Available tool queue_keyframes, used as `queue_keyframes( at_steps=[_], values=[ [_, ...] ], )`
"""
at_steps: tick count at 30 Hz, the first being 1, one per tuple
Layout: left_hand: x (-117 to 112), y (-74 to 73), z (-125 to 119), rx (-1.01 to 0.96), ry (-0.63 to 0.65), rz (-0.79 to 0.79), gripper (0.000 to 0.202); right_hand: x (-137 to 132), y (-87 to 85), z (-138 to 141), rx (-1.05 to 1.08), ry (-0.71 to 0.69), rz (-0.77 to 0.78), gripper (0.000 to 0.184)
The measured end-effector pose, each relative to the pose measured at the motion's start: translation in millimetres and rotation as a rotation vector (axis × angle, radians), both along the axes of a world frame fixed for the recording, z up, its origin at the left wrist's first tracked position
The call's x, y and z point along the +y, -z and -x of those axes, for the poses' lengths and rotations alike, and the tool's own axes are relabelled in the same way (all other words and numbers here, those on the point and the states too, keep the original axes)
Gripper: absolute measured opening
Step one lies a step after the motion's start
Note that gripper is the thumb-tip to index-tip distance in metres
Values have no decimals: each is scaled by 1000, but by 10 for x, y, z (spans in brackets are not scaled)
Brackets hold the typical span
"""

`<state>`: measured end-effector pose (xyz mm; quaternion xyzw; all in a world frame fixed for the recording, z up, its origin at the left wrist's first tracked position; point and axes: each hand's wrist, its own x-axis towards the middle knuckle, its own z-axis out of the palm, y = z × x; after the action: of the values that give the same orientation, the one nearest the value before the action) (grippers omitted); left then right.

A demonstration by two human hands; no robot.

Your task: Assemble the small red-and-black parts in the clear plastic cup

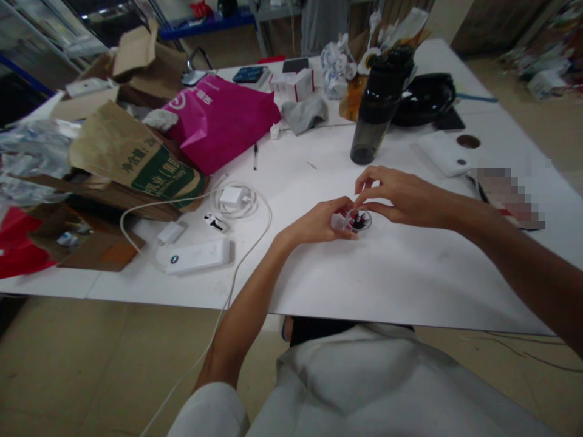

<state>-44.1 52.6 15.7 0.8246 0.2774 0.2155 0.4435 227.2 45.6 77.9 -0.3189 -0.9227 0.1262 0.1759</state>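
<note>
Near the middle of the white table, my left hand is wrapped round a small clear round container. Small black and red pieces lie inside it, too tiny to name. My right hand reaches over the container from the right, its fingers bent and brought together at the far rim. Whatever is between those fingertips, if anything, is hidden. A dark drink bottle stands just beyond my right hand.
A white power bank, coiled white cable and charger lie left. Behind them are a magenta bag, a brown paper sack and a cardboard box. A white table edge runs before my lap.
</note>
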Motion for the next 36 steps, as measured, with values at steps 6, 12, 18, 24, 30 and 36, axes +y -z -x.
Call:
queue_keyframes(
  at_steps=[6, 12, 18, 24, 30, 36],
  values=[
    [5, 5, -3, -8, 11, 24, 51, -101, -119, -63, 13, 26, 6, 14],
    [-3, -7, -8, 1, 11, 29, 49, -109, -39, -67, -25, -13, -30, 12],
    [-1, -10, -4, 0, 11, 29, 49, -139, -63, -28, -79, -12, -43, 13],
    [-3, -11, -3, -4, 9, 32, 48, -201, -101, 19, -101, 34, -29, 13],
    [-9, -26, -3, 1, 9, 41, 48, -269, -112, 52, -80, 47, -4, 12],
    [-18, -45, -4, 18, 3, 45, 48, -292, -102, 51, -59, 35, 29, 11]
  ],
)
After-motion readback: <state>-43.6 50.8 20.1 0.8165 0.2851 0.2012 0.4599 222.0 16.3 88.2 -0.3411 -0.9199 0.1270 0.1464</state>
